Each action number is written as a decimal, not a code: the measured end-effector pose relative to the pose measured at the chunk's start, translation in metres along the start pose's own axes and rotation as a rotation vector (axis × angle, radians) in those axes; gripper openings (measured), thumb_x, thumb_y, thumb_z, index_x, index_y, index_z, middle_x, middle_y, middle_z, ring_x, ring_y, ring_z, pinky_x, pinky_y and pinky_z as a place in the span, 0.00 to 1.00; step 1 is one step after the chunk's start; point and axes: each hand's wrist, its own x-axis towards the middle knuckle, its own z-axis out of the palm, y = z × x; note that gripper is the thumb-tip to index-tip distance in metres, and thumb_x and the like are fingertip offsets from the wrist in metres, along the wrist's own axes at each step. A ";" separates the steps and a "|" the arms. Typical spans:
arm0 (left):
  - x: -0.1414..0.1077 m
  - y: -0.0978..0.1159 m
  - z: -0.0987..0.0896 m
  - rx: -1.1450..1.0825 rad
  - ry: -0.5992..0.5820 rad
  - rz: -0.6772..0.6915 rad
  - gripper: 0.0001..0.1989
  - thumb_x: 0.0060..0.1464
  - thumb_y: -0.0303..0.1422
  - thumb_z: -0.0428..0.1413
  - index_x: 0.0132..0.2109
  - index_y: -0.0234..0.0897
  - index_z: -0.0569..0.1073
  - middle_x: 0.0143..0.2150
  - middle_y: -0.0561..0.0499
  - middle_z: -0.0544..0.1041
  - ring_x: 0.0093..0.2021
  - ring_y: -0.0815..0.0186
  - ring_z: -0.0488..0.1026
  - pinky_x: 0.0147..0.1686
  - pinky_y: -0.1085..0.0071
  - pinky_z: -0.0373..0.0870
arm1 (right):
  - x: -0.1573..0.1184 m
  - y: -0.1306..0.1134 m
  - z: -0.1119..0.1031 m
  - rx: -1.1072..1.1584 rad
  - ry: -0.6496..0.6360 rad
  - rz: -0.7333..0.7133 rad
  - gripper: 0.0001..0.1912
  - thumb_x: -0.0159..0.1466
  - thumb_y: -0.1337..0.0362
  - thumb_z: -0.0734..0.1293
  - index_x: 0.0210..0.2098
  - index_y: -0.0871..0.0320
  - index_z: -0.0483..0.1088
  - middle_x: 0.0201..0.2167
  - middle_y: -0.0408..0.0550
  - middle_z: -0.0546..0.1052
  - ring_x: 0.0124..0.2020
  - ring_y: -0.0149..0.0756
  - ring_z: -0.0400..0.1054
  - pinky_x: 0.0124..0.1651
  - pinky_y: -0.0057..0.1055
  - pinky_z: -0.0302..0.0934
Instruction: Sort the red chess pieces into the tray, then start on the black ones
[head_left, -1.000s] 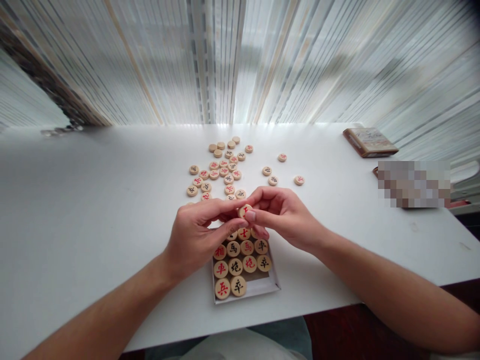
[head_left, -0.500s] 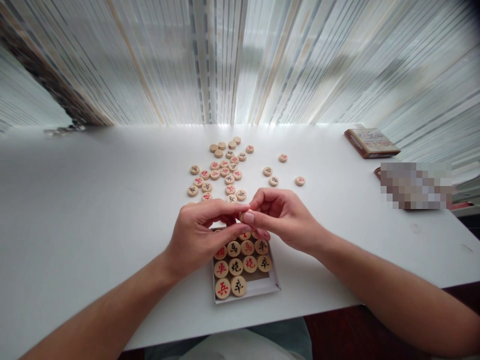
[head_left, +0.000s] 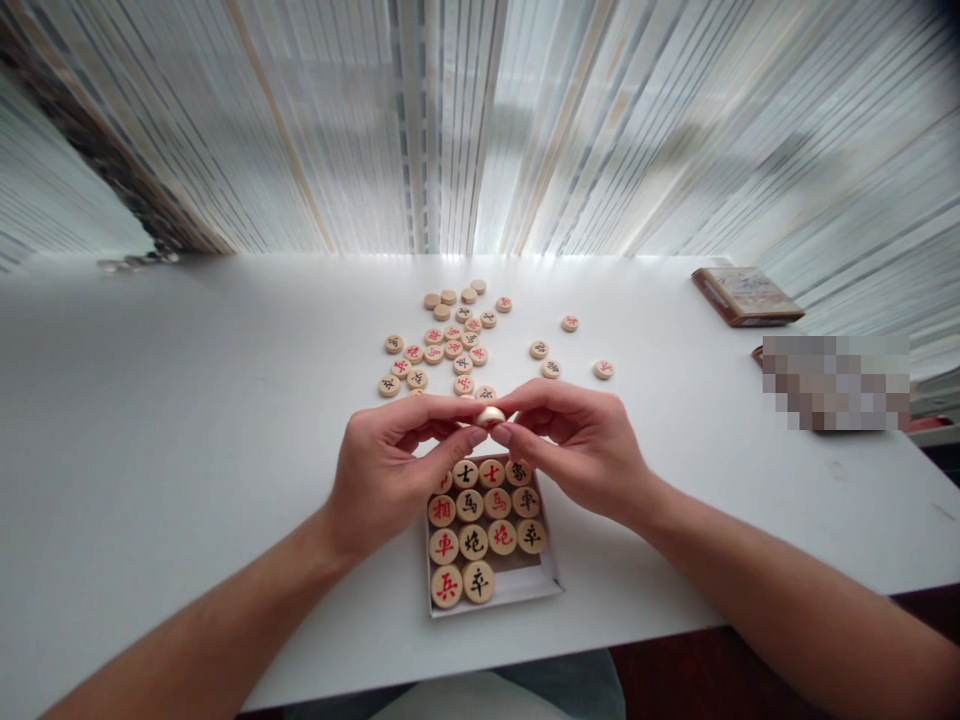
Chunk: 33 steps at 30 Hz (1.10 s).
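Note:
Between the fingertips of both hands is one round wooden Chinese chess piece (head_left: 490, 417), tilted so that its edge faces me. My left hand (head_left: 397, 455) pinches it from the left with thumb and forefinger. From the other side my right hand (head_left: 574, 435) grips it the same way. Just below the hands lies a shallow white box (head_left: 517, 592) with rows of pieces marked in red and black characters. Its front row shows a red piece (head_left: 447, 586) and a black piece (head_left: 478, 581), with bare box floor to their right. My left fingers cover part of the back row.
Many loose chess pieces (head_left: 453, 348) lie scattered beyond my hands on the white table (head_left: 187, 450). Several sit apart to the right, among them a red one (head_left: 603, 369). A flat brown box (head_left: 748, 295) and a blurred-out object (head_left: 832, 383) are at the right; a striped curtain (head_left: 450, 120) hangs behind.
My hands have drawn slightly apart and the piece between them has turned, so more of it shows. More of the box's back row is uncovered. The view has shifted a little.

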 end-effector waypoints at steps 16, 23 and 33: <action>0.000 -0.003 -0.002 0.023 0.047 0.093 0.11 0.55 0.24 0.73 0.44 0.41 0.88 0.39 0.54 0.90 0.36 0.70 0.86 0.40 0.80 0.84 | -0.003 0.003 0.000 -0.075 0.045 -0.130 0.12 0.65 0.70 0.79 0.48 0.54 0.85 0.37 0.46 0.87 0.27 0.28 0.77 0.29 0.24 0.74; 0.002 -0.001 -0.002 -0.055 0.015 0.009 0.13 0.54 0.23 0.74 0.45 0.42 0.89 0.40 0.55 0.90 0.38 0.69 0.88 0.43 0.81 0.85 | 0.003 -0.001 0.000 0.261 0.007 0.151 0.16 0.62 0.69 0.82 0.48 0.50 0.86 0.33 0.43 0.86 0.22 0.24 0.74 0.24 0.20 0.71; 0.005 -0.001 -0.001 -0.200 -0.003 -0.148 0.12 0.53 0.23 0.74 0.43 0.42 0.89 0.37 0.53 0.90 0.37 0.63 0.89 0.37 0.77 0.87 | 0.008 -0.001 -0.006 0.433 -0.077 0.452 0.13 0.63 0.61 0.82 0.48 0.54 0.87 0.31 0.47 0.85 0.21 0.23 0.73 0.21 0.16 0.68</action>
